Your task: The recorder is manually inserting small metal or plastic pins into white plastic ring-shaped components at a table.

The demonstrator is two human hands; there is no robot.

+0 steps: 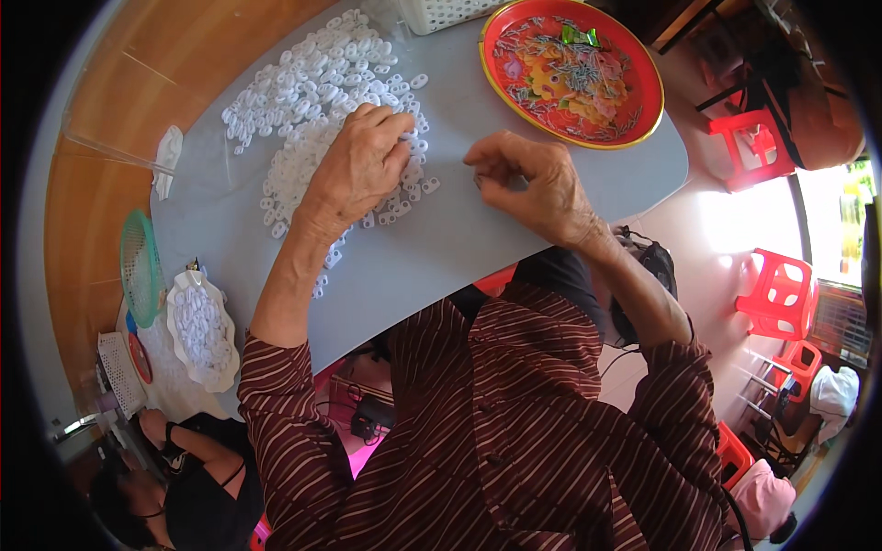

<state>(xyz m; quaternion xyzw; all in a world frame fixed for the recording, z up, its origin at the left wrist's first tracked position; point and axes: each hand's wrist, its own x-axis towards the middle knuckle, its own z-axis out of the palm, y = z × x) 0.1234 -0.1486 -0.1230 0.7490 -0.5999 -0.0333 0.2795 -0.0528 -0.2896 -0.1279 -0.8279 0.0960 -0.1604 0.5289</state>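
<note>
A large heap of small white oval plastic pieces with holes (312, 87) spreads over the left part of the grey table (404, 285). My left hand (361, 165) is closed above the heap's right side, and a pale bit of a white plastic piece shows between thumb and forefinger. To the right, apart from it, my right hand (537, 184) hovers over bare tabletop with its fingers pinched. A tiny dark speck shows at those fingertips, too small to name. Beyond the right hand lies a round red flowered tray (650, 92) with many small grey metal pins (588, 78) in it.
A green wrapper (581, 37) lies in the tray. At the back stands a white perforated basket (441, 14). Left are a green basket (140, 266) and a scalloped white dish (230, 354) of white pieces. Another person (202, 477) sits lower left. Red stools (776, 294) stand right.
</note>
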